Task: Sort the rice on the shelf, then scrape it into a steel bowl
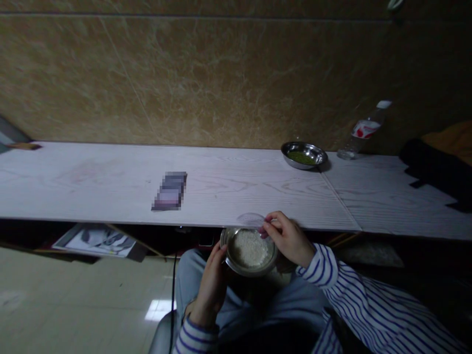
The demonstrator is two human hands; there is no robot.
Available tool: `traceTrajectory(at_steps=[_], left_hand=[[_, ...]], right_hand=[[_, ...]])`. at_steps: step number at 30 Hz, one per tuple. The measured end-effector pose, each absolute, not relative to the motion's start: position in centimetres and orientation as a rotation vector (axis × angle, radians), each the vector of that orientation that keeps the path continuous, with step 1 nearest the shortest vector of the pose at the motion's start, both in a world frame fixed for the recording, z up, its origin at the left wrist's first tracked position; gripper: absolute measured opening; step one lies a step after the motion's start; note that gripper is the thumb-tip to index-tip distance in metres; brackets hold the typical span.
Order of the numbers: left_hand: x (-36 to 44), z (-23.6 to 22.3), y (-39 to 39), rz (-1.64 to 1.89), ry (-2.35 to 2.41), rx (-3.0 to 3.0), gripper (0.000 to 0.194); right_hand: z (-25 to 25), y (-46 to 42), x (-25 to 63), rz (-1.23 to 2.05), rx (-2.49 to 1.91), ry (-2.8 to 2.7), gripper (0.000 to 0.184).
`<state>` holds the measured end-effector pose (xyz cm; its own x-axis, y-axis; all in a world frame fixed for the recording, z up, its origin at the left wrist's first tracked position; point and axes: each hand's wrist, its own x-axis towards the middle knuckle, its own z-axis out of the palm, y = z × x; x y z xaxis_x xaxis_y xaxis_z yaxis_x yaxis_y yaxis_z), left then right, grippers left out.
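My left hand (214, 280) grips the left rim of a metal bowl (250, 272), held over my lap at the table's front edge. White grains that look like rice (251, 247) lie inside it. Above the bowl's far rim, my right hand (285, 236) pinches a clear, round-edged plastic piece (251, 218), which looks like a lid. The fingertips partly cover its right end. Farther back on the table, a second metal bowl (321, 161) contains small green grains (301, 157).
A pixelated flat object (170, 191) lies left on the white wooden table (92, 182). A clear bottle (365, 129) with a white cap stands near the wall at right, beside dark cloth (435, 169). Below the tabletop is an open drawer (98, 241); a cable (174, 295) hangs nearby.
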<state>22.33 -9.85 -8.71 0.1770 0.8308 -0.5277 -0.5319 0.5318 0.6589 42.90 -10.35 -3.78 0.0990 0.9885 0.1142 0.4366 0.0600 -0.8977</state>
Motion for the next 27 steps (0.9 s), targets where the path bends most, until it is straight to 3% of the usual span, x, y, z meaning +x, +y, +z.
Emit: traceTrajectory(at_steps=[4,8,15,27], left_hand=[[22.5,-8.6,-9.9,0.988,0.991,0.367,0.044],[22.6,-8.3,-9.9,0.986,0.997,0.384,0.045],[22.9,-8.2,-10.0,0.978,1.005,0.435,0.056],[22.8,-8.3,-10.0,0.971,1.0,0.405,0.049]], right_hand=[[-3.6,-10.3,42.6,0.974,-1.521,-1.477,0.013],[-4.0,-10.4,42.2,0.834,-1.607,-1.535,0.025],[-4.7,-11.2,41.7,0.579,-1.704,-1.646,0.03],[-4.3,-11.9,41.9,0.512,-1.644,-1.799,0.044]])
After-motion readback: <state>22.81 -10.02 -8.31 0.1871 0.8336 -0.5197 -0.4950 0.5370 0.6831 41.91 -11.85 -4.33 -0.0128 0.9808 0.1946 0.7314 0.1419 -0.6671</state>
